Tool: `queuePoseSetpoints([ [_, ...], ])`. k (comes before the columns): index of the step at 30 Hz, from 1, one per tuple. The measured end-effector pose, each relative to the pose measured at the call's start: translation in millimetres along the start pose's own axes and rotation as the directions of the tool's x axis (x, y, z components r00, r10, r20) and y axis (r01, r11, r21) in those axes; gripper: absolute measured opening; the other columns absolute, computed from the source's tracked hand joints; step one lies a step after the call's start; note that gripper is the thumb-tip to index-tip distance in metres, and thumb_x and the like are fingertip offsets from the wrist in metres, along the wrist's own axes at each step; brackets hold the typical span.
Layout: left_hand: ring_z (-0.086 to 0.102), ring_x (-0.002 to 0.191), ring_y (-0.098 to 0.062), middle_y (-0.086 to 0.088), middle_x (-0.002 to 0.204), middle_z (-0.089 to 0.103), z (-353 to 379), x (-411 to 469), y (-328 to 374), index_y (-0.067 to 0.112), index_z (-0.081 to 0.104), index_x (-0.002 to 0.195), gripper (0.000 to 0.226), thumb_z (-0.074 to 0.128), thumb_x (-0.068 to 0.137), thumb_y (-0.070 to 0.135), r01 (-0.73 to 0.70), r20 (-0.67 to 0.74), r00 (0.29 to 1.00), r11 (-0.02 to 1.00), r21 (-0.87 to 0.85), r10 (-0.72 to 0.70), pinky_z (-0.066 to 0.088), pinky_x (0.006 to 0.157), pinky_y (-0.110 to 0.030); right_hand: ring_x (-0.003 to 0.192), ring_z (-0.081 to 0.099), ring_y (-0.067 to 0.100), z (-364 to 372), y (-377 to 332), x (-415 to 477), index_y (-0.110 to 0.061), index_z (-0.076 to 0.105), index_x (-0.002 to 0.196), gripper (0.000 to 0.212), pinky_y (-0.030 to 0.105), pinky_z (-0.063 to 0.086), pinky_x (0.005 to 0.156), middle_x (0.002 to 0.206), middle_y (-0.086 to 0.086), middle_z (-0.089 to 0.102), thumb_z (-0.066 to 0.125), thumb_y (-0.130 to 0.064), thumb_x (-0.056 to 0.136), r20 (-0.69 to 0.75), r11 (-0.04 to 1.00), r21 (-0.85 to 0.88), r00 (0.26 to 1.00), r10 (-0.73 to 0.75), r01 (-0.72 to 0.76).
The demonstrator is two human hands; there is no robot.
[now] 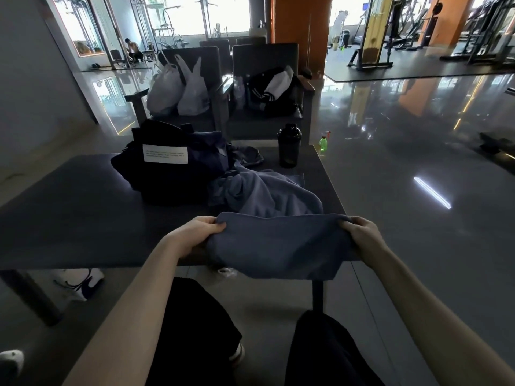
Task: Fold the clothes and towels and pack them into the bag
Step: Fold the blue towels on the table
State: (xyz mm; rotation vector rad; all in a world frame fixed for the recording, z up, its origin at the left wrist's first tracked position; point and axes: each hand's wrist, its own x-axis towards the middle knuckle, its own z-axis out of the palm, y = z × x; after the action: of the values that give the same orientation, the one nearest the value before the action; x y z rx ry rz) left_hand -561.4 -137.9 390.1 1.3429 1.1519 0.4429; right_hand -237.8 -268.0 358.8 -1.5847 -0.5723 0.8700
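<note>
Partly hidden fingers [220,227] grip blue towel [278,246], bag [170,174] dim

Left hand [199,232] and right hand [362,232] each gripping an end of a folded blue terry towel [278,246], held over the near edge of the dark grey worktop [69,218], crumpled blue cloth [267,193] just beyond the hands, black fabric bag with white label [167,174] beyond the left hand, black plastic shaker bottle [289,146] farther back.

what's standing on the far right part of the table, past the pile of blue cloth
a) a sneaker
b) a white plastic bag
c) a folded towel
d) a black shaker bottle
d: the black shaker bottle stands upright near the far right corner of the table, beyond the loose blue cloth.
</note>
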Motion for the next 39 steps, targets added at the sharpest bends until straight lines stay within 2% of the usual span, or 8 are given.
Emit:
queuePoseSetpoints([
  [5,0.064,0.08,-0.018,-0.007,0.094,0.068,7,24,9,0.009,0.065,0.102,0.016,0.053,0.097,0.019,-0.107,-0.151,0.982,0.993,0.04,0.112,0.049,0.067,-0.027,0.066,0.054,0.014,19,4,22,-0.008,0.061,0.093,0.013,0.025,0.045,0.055,0.08,0.007,0.061,0.049,-0.003,0.092,-0.096,0.998,0.058,0.995,-0.014,0.02],
  [8,0.064,0.091,-0.026,-0.012,0.1,0.068,11,47,9,0.009,0.065,0.099,0.016,0.053,0.097,0.02,-0.118,-0.219,0.969,0.993,0.011,0.117,0.052,0.081,-0.039,0.069,0.054,0.015,27,9,42,-0.006,0.062,0.095,0.016,0.026,0.044,0.057,0.079,0.006,0.06,0.047,-0.002,0.092,-0.117,1.0,0.002,0.993,-0.03,0.031],
  [16,0.065,0.096,-0.032,-0.014,0.096,0.069,9,124,8,0.012,0.068,0.082,0.018,0.06,0.092,0.025,-0.063,-0.333,0.938,0.993,0.098,0.092,0.052,0.09,-0.047,0.075,0.058,0.016,49,22,104,-0.008,0.065,0.091,0.014,0.025,0.046,0.065,0.076,0.0,0.062,0.052,-0.005,0.089,-0.204,0.996,-0.082,0.978,-0.042,0.026],
  [21,0.061,0.09,-0.028,-0.016,0.097,0.068,13,165,5,0.006,0.066,0.084,0.021,0.06,0.092,0.024,0.005,-0.385,0.918,0.966,0.26,0.099,0.041,0.072,-0.029,0.09,0.06,0.021,59,28,138,-0.005,0.07,0.101,0.021,0.027,0.041,0.075,0.098,0.01,0.069,0.053,-0.009,0.09,-0.214,0.938,-0.345,0.971,-0.11,0.03],
  [24,0.062,0.095,-0.034,-0.02,0.097,0.068,18,178,-4,0.011,0.06,0.072,0.025,0.057,0.093,0.025,0.083,-0.371,0.926,0.928,0.362,0.062,0.038,0.068,-0.031,0.094,0.062,0.029,63,33,142,-0.009,0.069,0.104,0.023,0.03,0.044,0.076,0.102,0.013,0.069,0.052,-0.012,0.09,-0.154,0.842,-0.539,0.979,-0.134,0.031],
  [27,0.062,0.098,-0.031,-0.014,0.098,0.067,24,183,-12,0.007,0.064,0.086,0.019,0.056,0.092,0.023,0.124,-0.328,0.945,0.916,0.383,0.01,0.041,0.073,-0.029,0.102,0.058,0.03,70,32,136,-0.016,0.063,0.118,0.032,0.031,0.043,0.079,0.117,0.012,0.058,0.051,-0.015,0.089,-0.087,0.733,-0.679,0.984,-0.153,0.053],
  [33,0.063,0.098,-0.021,-0.005,0.104,0.067,34,169,-11,0.013,0.064,0.105,0.018,0.064,0.089,0.021,0.083,-0.11,0.992,0.984,0.158,-0.066,0.051,0.091,-0.034,0.125,0.037,0.034,72,34,111,-0.015,0.039,0.138,0.052,0.046,0.036,0.099,0.137,0.016,0.039,0.05,-0.026,0.088,-0.074,0.498,-0.867,0.995,-0.065,-0.032],
  [39,0.063,0.092,-0.018,-0.007,0.101,0.067,38,161,-10,0.012,0.062,0.099,0.014,0.066,0.088,0.021,0.006,-0.157,0.987,0.99,0.142,0.017,0.051,0.081,-0.03,0.118,0.046,0.038,68,30,94,-0.006,0.036,0.129,0.05,0.046,0.04,0.096,0.127,0.019,0.052,0.053,-0.022,0.085,-0.139,0.589,-0.8,0.99,0.005,-0.115],
])
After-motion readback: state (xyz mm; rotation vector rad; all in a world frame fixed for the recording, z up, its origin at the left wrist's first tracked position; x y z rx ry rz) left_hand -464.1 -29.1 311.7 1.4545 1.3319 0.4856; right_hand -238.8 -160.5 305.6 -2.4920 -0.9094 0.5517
